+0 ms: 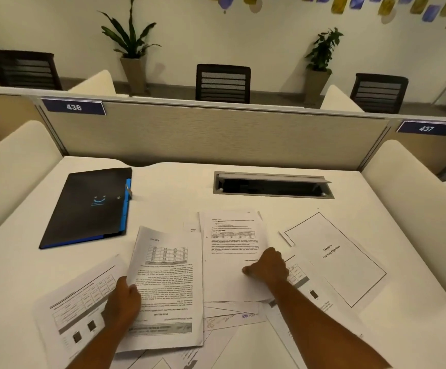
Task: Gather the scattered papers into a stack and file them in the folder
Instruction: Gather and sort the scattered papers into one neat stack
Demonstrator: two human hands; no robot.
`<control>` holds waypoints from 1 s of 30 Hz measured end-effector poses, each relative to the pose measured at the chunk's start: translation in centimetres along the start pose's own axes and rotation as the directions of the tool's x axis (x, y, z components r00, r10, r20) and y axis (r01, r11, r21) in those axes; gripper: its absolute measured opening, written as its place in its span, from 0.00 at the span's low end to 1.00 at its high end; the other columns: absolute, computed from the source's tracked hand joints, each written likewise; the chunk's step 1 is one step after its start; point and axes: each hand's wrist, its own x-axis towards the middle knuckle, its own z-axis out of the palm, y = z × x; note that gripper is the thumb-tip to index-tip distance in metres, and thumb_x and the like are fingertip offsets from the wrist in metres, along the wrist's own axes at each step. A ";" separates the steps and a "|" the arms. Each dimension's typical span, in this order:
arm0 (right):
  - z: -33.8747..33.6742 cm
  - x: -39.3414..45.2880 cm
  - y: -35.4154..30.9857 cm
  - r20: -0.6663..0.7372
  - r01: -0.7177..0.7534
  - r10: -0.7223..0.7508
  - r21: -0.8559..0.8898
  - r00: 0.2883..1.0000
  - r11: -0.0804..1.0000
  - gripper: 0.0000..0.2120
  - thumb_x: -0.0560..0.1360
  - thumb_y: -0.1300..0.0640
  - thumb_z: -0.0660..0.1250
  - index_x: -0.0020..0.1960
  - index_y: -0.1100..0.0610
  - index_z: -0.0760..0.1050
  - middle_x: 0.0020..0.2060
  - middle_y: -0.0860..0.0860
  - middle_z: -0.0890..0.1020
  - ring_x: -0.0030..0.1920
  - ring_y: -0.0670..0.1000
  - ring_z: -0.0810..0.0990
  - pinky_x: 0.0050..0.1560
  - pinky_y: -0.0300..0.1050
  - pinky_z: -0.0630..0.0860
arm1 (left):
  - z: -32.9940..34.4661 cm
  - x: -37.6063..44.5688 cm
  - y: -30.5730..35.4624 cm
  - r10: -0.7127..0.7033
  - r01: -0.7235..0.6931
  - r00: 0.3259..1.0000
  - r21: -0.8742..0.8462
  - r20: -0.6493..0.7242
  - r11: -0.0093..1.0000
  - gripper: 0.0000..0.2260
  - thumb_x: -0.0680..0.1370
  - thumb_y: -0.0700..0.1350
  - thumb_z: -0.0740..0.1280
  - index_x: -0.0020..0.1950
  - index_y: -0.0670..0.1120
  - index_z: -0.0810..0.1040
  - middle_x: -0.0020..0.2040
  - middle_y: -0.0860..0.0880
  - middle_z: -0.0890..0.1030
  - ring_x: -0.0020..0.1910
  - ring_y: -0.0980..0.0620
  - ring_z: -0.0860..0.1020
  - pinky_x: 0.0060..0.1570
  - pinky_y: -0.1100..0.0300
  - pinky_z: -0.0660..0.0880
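Observation:
Several printed papers lie scattered and overlapping across the near half of the white desk (243,203). My left hand (122,302) grips the left edge of a sheet with a table and upside-down text (168,278), lifting that edge slightly. My right hand (267,265) is closed on the right side of another text sheet (230,251). A framed title page (333,257) lies apart at the right, and a form sheet (75,310) lies at the left under my left hand. The black folder with blue edge (88,209) rests closed at the far left.
A recessed cable tray with a raised lid (272,186) sits at the desk's back. A beige partition (216,134) closes the far side, and cream side dividers (11,161) flank the desk. Chairs and potted plants stand beyond.

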 end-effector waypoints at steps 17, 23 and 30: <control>0.0 0.0 1.6 0.046 0.122 -0.170 0.522 0.984 0.844 0.22 0.72 0.58 0.77 0.64 0.54 0.78 0.59 0.52 0.83 0.57 0.57 0.81 0.60 0.54 0.80 | -1.6 -1.6 1.2 0.035 -0.013 0.993 -0.184 0.114 0.983 0.13 0.81 0.43 0.59 0.65 0.42 0.69 0.56 0.42 0.79 0.53 0.42 0.78 0.55 0.43 0.77; -2.5 1.1 5.3 -0.073 0.101 -0.070 0.724 0.995 0.682 0.21 0.72 0.66 0.75 0.63 0.57 0.79 0.53 0.56 0.86 0.51 0.58 0.84 0.56 0.54 0.81 | -2.4 -1.1 1.0 -0.006 0.038 0.991 -0.238 0.133 0.970 0.13 0.80 0.42 0.60 0.65 0.43 0.71 0.56 0.42 0.80 0.51 0.43 0.78 0.53 0.44 0.78; -4.6 0.9 7.0 -0.025 -0.026 0.109 0.899 0.994 0.438 0.22 0.74 0.66 0.74 0.67 0.61 0.76 0.59 0.59 0.83 0.57 0.63 0.81 0.65 0.63 0.75 | -3.1 -1.2 1.4 -0.009 0.043 0.994 -0.309 0.110 0.950 0.13 0.80 0.40 0.60 0.65 0.42 0.71 0.52 0.44 0.78 0.47 0.45 0.76 0.48 0.48 0.76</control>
